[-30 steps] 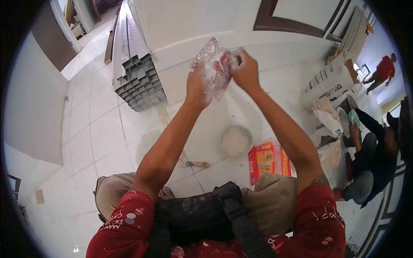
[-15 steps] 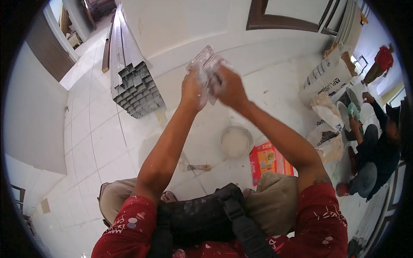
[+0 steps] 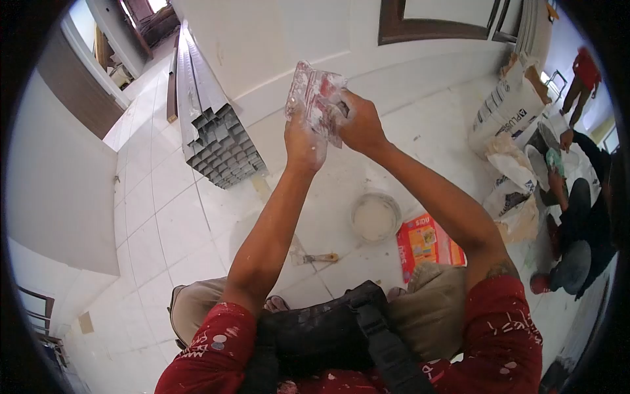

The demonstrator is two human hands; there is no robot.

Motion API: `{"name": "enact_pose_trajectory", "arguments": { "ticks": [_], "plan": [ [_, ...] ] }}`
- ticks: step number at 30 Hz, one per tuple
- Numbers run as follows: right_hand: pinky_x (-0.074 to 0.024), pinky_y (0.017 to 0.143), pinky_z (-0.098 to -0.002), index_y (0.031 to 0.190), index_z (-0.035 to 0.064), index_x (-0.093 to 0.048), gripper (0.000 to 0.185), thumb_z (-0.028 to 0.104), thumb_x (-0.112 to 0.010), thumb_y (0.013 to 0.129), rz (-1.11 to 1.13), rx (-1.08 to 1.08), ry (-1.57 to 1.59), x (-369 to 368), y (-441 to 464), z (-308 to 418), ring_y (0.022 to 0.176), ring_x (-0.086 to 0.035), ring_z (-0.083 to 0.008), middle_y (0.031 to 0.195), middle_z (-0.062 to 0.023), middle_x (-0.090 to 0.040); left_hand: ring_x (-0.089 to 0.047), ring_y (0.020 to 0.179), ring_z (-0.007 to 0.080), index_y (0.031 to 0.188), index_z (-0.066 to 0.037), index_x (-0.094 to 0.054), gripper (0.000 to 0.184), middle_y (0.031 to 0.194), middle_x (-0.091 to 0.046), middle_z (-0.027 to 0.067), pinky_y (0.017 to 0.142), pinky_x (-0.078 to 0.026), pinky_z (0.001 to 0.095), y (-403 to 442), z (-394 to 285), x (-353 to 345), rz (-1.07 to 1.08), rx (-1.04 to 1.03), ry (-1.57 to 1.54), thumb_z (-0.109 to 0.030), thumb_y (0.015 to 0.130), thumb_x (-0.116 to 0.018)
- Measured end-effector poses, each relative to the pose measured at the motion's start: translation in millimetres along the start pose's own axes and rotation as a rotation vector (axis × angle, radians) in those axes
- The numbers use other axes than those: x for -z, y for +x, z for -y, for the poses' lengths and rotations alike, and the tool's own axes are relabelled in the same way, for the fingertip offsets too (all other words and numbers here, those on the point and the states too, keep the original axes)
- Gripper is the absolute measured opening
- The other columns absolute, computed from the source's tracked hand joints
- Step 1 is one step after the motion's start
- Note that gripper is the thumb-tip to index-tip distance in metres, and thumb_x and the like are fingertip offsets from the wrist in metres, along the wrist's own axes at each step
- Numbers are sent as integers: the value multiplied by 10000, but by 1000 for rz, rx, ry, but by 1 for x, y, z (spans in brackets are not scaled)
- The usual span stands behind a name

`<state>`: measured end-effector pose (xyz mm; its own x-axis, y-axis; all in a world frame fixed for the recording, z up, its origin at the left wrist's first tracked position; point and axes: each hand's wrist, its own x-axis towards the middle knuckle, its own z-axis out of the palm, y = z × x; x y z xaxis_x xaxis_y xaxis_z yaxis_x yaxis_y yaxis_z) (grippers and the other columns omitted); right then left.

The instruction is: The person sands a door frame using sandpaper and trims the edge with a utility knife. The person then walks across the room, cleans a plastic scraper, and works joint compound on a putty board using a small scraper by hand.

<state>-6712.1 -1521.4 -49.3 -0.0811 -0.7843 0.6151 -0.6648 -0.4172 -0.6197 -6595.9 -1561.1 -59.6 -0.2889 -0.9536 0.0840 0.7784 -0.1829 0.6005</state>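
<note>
Raised in front of the low wall, both hands are closed around flat reddish pieces thickly smeared with white paste, which look like putty spreaders point(image 3: 319, 98). My left hand point(image 3: 304, 141) grips the left side from below, its fingers partly hidden and coated white. From the right, my right hand point(image 3: 362, 125) holds the other side, fingers bent around the edge. The pieces overlap, so where one ends is hard to see. Below them on the floor stands a round tub point(image 3: 375, 217) of white paste. A short wooden-handled tool point(image 3: 316, 259), brush or scraper, lies left of it.
Stacked metal channels point(image 3: 223, 144) extend along the wall at left. A red printed sheet point(image 3: 430, 246) lies by my right knee. Paper sacks point(image 3: 508, 118) stand at right, where a crouching co-worker point(image 3: 584, 210) handles a greenish thing. Another person point(image 3: 583, 82) stands farther back.
Both hands still hold the smeared pieces, which have turned and now show more of their flat faces. The whole view has shifted slightly, moving floor objects a little to the right.
</note>
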Motion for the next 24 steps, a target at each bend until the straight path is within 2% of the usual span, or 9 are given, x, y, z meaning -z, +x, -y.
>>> {"name": "enact_pose_trajectory", "arguments": {
  "ticks": [3,5,8,14,15,17,20,21,24],
  "plan": [
    [-466,696,-486,839,25,-584,99,82,-623,768,-33,119,61,-8,-10,6,780,-591,-429,816,-220,-613,-582,1046,234,1335,-17,-454,438,1222,-581,111,906,-475,378,2,-1,-4,14,-11,33,-335,1037,-407],
    [-470,708,-491,877,24,-603,131,83,-624,762,0,1,50,3,4,-1,798,-592,-443,820,-224,-614,-587,1038,233,1331,-17,-457,440,1210,-584,113,897,-481,371,0,2,-4,82,-71,-32,-340,1037,-406],
    [-460,632,-382,883,19,-587,111,110,-631,837,-61,121,-24,-7,-4,0,638,-553,-296,745,-177,-589,-579,1049,227,1342,-18,-451,427,1226,-578,114,910,-475,367,0,-2,0,73,-4,-8,-317,1043,-395],
    [-483,666,-364,874,11,-592,101,105,-613,845,-89,104,4,-8,3,8,649,-568,-289,754,-191,-596,-563,1095,230,1363,-6,-426,436,1252,-565,128,946,-456,370,-1,2,-6,-99,60,54,-303,1047,-384],
    [-486,670,-364,887,16,-600,99,107,-613,849,-38,68,62,-7,0,17,647,-569,-292,763,-189,-603,-560,1099,231,1358,-5,-428,438,1250,-564,128,955,-452,372,-2,5,-10,-3,-1,11,-310,1047,-385],
    [-488,686,-455,894,24,-597,145,102,-651,784,-64,-5,137,5,13,11,779,-607,-441,821,-240,-623,-556,1108,235,1347,-2,-431,442,1245,-560,127,972,-442,377,-3,5,-12,182,-138,-62,-322,1046,-386],
    [-487,673,-378,925,9,-605,133,97,-635,831,-108,131,-47,-8,0,4,672,-599,-299,775,-190,-623,-550,1126,250,1314,10,-449,406,1233,-564,129,975,-444,389,-1,-7,-5,90,-30,-17,-284,1046,-369],
    [-489,677,-385,932,13,-613,140,88,-630,815,7,0,24,-4,-5,16,692,-618,-304,775,-195,-625,-544,1145,255,1318,8,-447,408,1251,-558,134,994,-435,395,-2,-11,-4,95,-2,-8,-287,1046,-367],
    [-487,651,-373,930,17,-620,132,65,-600,809,-68,99,-19,1,7,10,666,-613,-299,761,-197,-620,-555,1112,259,1318,0,-444,422,1223,-558,132,985,-438,406,-2,-3,-14,108,-43,-60,-313,1051,-353]
  ]
}}
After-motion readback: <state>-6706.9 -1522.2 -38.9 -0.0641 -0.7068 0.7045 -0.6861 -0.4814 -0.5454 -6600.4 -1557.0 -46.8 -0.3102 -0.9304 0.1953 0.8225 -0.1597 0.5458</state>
